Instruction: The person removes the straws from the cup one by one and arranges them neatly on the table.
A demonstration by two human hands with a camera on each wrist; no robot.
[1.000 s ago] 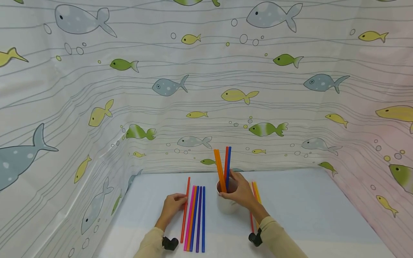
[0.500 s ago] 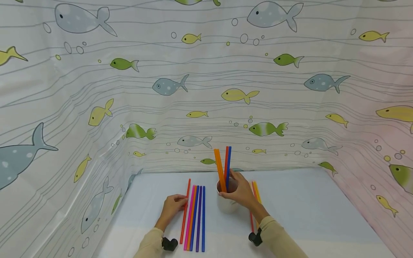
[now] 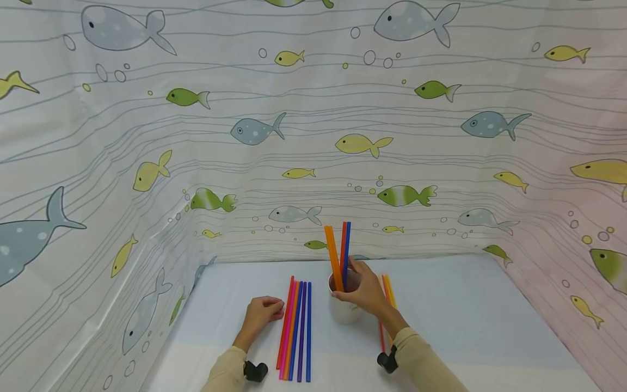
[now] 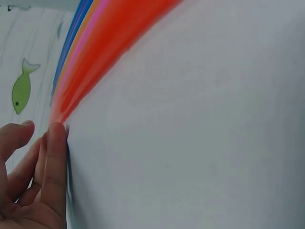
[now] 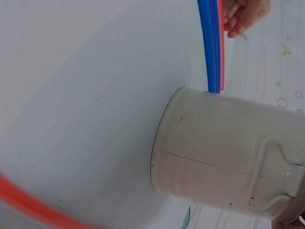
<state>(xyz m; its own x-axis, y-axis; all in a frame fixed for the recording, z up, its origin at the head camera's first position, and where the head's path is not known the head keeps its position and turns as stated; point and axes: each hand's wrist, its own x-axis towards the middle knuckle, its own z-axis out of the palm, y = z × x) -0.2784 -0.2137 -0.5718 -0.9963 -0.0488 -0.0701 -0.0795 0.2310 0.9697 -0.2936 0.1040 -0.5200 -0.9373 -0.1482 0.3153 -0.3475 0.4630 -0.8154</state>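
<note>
My left hand (image 3: 262, 316) is beside a red straw (image 3: 286, 326), the leftmost of a row of long straws. In the left wrist view, the thumb stands apart from the fingers, and a fingertip meets or nearly meets the red straw (image 4: 105, 50). Pink, orange, blue and purple straws lie close to its right. My right hand (image 3: 364, 291) grips a cream cup (image 3: 345, 313) by its rim, thumb in front and a finger behind. Orange straws (image 3: 334, 258), a red one and a blue straw (image 3: 348, 253) stand in it. The right wrist view shows the cup's side (image 5: 214, 148) with a wire loop.
Right of the cup, a red straw (image 3: 382, 332) and a yellow-orange straw (image 3: 389, 291) lie on the white table (image 3: 455, 316), partly under my right forearm. Fish-patterned cloth (image 3: 303, 158) encloses the table's back and sides. A small black camera (image 3: 256, 371) sits on the left wrist.
The leftmost red straw has slid right and slightly nearer, against the pink straw. My left fingers have come off it a little in the head view. The right hand and cup have stayed put.
</note>
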